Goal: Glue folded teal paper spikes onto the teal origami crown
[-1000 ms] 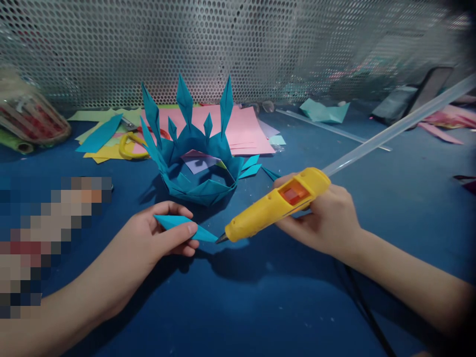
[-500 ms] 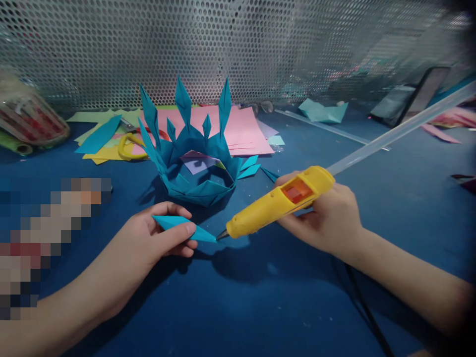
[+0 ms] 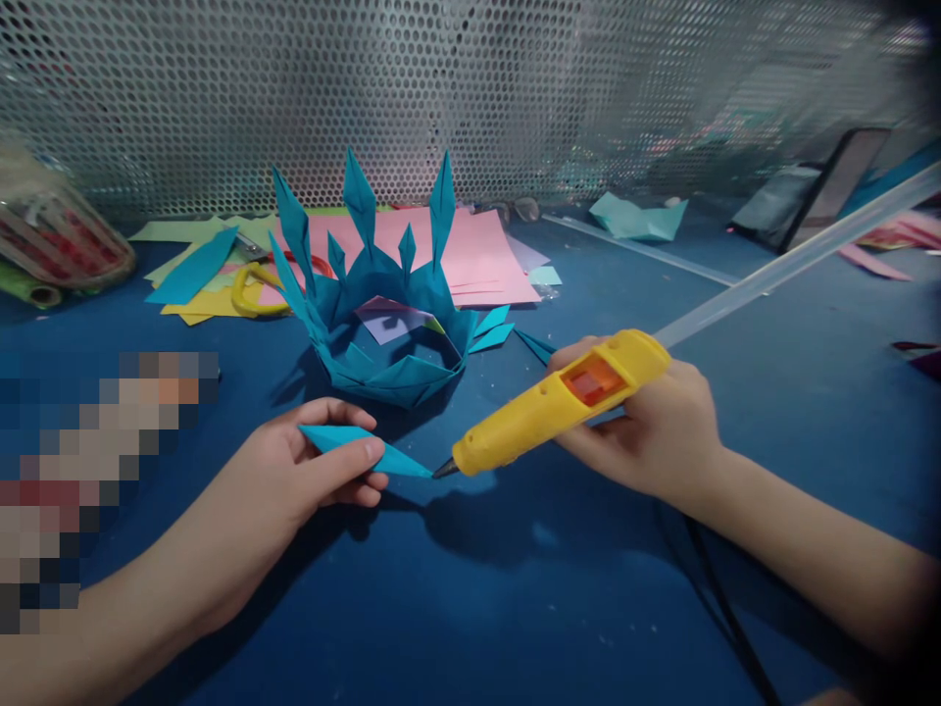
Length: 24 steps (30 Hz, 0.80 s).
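My left hand (image 3: 309,471) pinches a pointed blue paper piece (image 3: 397,461) between thumb and fingers, low over the blue table (image 3: 515,608). My right hand (image 3: 654,427) grips a yellow glue gun (image 3: 559,397) with a clear glue stick (image 3: 794,260) sticking out behind it. The gun's nozzle touches the tip of the paper piece. Just behind stands a blue folded paper crown (image 3: 378,304) with tall spikes.
Pink paper sheets (image 3: 485,255), yellow scissors (image 3: 254,289) and coloured scraps lie behind the crown. A perforated metal screen (image 3: 441,88) closes the back. A plastic pouch (image 3: 51,235) is at far left, a dark phone (image 3: 809,196) at far right. The gun's black cord (image 3: 727,618) runs toward me.
The glue gun has shifted slightly to the right, its nozzle staying at the paper tip. My left hand has barely moved.
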Available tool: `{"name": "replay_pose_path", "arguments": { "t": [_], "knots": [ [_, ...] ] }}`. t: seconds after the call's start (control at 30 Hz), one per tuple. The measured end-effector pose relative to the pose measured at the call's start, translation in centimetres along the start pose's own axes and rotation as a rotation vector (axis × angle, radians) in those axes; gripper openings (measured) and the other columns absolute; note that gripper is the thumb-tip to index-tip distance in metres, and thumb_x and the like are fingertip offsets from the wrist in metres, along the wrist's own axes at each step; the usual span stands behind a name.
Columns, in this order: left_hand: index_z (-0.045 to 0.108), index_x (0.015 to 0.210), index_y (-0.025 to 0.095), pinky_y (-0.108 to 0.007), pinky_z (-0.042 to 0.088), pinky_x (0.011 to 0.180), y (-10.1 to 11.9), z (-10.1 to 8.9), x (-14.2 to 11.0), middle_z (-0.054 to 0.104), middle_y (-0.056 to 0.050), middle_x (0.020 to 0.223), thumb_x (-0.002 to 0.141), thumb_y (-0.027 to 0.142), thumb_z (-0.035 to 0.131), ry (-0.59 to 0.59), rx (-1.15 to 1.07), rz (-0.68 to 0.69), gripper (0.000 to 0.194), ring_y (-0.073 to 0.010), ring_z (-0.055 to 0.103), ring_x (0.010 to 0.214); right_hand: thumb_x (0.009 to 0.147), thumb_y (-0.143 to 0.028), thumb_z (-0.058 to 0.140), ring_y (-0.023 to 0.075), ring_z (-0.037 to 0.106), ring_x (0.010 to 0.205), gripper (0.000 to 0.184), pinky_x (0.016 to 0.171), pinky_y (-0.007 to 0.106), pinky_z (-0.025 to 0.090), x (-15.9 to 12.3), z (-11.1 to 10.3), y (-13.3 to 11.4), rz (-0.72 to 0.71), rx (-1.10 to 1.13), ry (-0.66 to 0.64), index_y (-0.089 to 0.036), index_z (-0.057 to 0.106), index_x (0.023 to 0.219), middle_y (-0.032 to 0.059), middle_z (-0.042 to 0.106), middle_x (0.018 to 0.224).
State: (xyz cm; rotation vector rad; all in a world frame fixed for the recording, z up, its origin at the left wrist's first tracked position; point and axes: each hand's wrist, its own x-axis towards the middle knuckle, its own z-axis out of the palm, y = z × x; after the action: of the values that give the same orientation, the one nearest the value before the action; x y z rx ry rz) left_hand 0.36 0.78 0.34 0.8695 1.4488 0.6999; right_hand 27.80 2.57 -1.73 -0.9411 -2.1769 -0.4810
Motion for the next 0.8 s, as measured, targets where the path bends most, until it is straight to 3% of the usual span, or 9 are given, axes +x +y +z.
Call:
{"name": "replay_pose_path", "arguments": {
  "t": [0.37,0.8],
  "knots": [
    [0.067,0.081,0.022,-0.015,0.052,0.055,0.09,0.17,-0.33,0.069,0.005,0.059,0.068,0.030,0.083,0.000,-0.007,0.013,0.022,-0.0103,0.065,0.056,0.085,-0.029,0.055,0.0156,0.064,0.052,0.008,0.048,0.024,0.048,0.14,-0.28,0.32,-0.017,0.014,0.003,-0.025,0.049,0.083,-0.0024,0.064,0.061],
    [0.065,0.087,0.022,-0.016,0.052,0.056,-0.37,-0.45,-0.23,0.070,0.007,0.060,0.071,0.032,0.083,-0.020,0.020,0.014,0.027,-0.0097,0.066,0.056,0.086,-0.027,0.057,0.0173,0.066,0.055,0.010,0.050,0.026,0.048,-0.04,0.01,0.32,-0.003,0.049,-0.027,-0.023,0.051,0.079,0.0031,0.069,0.065]
  ]
}}
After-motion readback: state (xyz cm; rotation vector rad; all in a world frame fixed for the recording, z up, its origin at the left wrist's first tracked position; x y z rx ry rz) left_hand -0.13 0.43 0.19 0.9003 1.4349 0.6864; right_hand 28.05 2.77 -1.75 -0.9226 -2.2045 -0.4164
